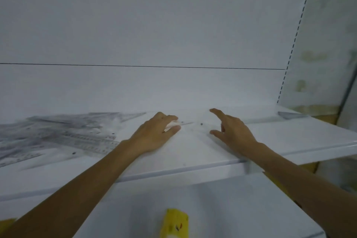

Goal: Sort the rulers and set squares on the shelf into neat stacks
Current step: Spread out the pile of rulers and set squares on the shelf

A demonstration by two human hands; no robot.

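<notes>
A jumbled pile of clear rulers and set squares (63,133) covers the left part of the white shelf (212,152). My left hand (154,135) is at the shelf's middle, its fingers and thumb curled and pinching the end of a clear ruler (186,123) that lies flat and is hard to make out. My right hand (233,131) hovers just to the right with index finger and thumb spread, holding nothing. Between the two hands a small dark hole (201,124) marks a clear piece. A grey set square tip (291,115) shows at the far right.
The shelf's white back panel (154,87) rises behind, and a slotted upright (289,54) stands at the right. Below the shelf's front lip (173,172) is a yellow package (174,222). More yellow items sit at the right under the shelf.
</notes>
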